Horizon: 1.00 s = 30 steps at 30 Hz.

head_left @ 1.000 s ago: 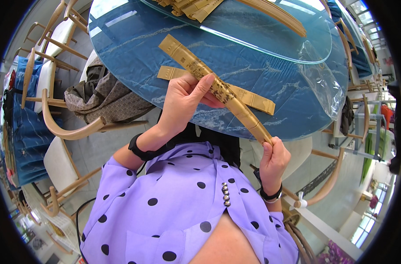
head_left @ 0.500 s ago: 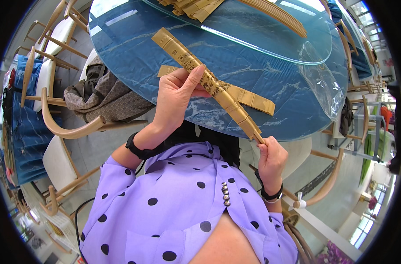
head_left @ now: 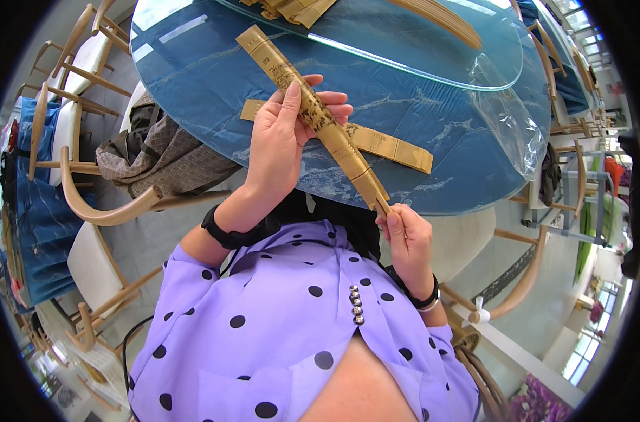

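Observation:
A long, narrow gold paper sleeve with dark printing is held slantwise above the near edge of the table. My left hand has it between the thumb on top and the fingers stretched out beneath. At the sleeve's lower right end, my right hand pinches the tip between thumb and fingers. Whether anything is inside the sleeve is hidden. A second gold sleeve lies on the blue table below the first one, crossing under it and partly covered by it and my left hand.
On the raised glass disc lie a pile of gold sleeves and a bundle of long gold strips. A clear plastic bag is at the table's right. A patterned bag rests on a wooden chair at left.
My left fingers have straightened and spread beneath the sleeve, where they were curled round it. The right hand and sleeve tip have shifted slightly left in the picture, as the whole view shifted a little.

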Each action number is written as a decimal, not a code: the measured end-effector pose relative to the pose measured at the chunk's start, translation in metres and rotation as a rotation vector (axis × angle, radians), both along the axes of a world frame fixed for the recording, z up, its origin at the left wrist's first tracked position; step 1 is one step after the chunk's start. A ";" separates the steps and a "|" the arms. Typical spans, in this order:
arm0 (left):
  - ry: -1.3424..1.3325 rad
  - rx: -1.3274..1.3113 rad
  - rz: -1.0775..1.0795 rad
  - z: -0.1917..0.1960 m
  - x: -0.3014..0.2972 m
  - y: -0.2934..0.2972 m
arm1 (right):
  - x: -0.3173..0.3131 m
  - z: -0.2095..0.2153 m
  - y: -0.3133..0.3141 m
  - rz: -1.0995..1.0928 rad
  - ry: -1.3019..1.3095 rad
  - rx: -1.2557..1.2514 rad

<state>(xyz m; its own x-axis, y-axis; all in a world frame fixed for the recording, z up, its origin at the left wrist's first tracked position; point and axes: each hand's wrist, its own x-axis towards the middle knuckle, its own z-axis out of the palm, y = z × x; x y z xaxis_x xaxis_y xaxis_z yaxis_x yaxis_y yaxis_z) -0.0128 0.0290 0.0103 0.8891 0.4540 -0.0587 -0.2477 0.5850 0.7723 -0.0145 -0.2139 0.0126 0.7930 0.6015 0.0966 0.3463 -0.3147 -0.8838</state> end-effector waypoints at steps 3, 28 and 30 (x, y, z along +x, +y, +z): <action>0.024 0.061 -0.031 -0.001 0.004 0.002 | 0.004 -0.004 0.002 0.065 -0.186 -0.046; 0.073 0.147 -0.052 0.007 -0.005 -0.004 | 0.004 0.006 0.006 0.271 -0.847 -0.080; 0.087 0.135 -0.071 0.005 -0.005 -0.005 | 0.005 0.006 0.008 0.269 -0.833 -0.069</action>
<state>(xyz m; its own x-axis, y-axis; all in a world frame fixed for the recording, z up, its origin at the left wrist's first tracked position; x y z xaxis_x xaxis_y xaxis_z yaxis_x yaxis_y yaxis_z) -0.0174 0.0243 0.0156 0.9133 0.3994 -0.0800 -0.1381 0.4882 0.8618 -0.0094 -0.2060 0.0182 0.3112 0.7838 0.5375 0.9405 -0.1727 -0.2926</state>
